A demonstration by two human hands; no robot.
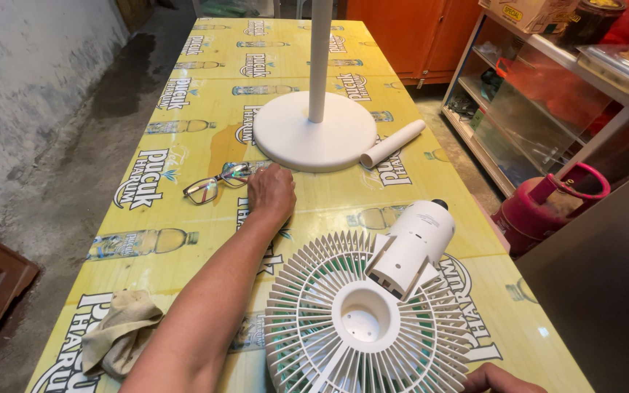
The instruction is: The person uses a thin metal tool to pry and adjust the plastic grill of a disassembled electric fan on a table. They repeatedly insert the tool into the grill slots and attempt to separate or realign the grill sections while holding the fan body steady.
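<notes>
On the yellow worktop (183, 145), the left hand (271, 193) rests palm down with its fingers (279, 175) curled in a little, and they hold nothing. Just to the left of those fingers lie a pair of glasses (216, 183), very near the hand but I cannot tell if they touch. Right past the fingertips sits the round white stand base (314, 132) with its white pole (320, 58) going straight up. A short white tube (392, 143) lies on its side, leaning against the right edge of the base. Back toward the person, on the right of the arm, lies the big white fan grille (365, 320), flat on the worktop. The white motor part (413, 247) leans tilted on top of it. The right hand (504, 380) peeks in at the bottom edge, just beside the grille, and its fingers are mostly out of the picture, so I cannot tell if they grip anything. A crumpled tan rag (121, 331) lies well off to the left of the arm. Past the worktop on the right stand a red gas tank (544, 207) and a glass shelf case (533, 109).
</notes>
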